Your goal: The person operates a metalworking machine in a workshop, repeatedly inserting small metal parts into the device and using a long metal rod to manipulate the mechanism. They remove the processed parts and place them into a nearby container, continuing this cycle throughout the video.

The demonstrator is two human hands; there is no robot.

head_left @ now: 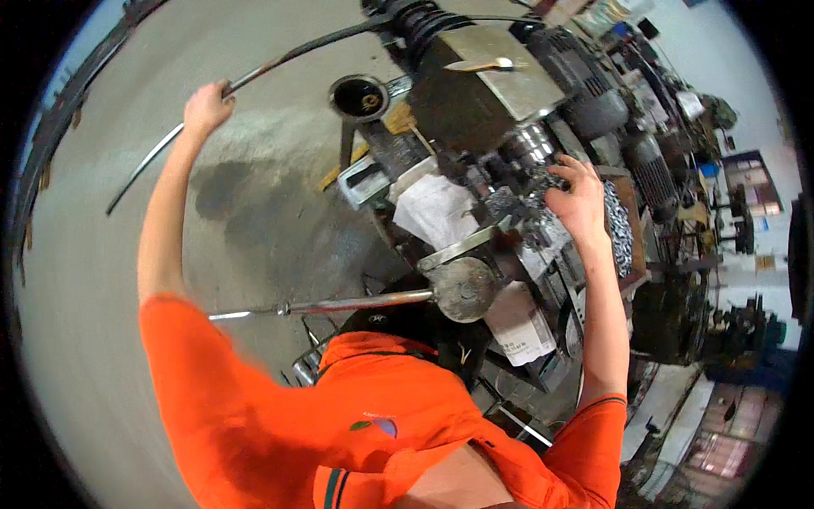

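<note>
My left hand (208, 109) is wrapped round a long, bent metal lever (288, 58), out to the left of a greasy machine. The lever runs from the machine's far end past my hand, and its bare tip points down and left. My right hand (579, 193) is at the middle of the machine, beside a shiny round spindle (530, 144). Its fingers are bent and the thumb faces them among small metal parts; what lies between them is too small to make out. A second metal lever (365, 301) with a round grey hub (465, 288) sits nearer my body.
A box of small shiny metal pieces (621, 229) stands right of my right forearm. White cloth or paper (437, 210) lies on the machine. A brush (479, 64) rests on its metal cover (509, 76). A dark round cup (359, 97) and electric motors (585, 81) are around it.
</note>
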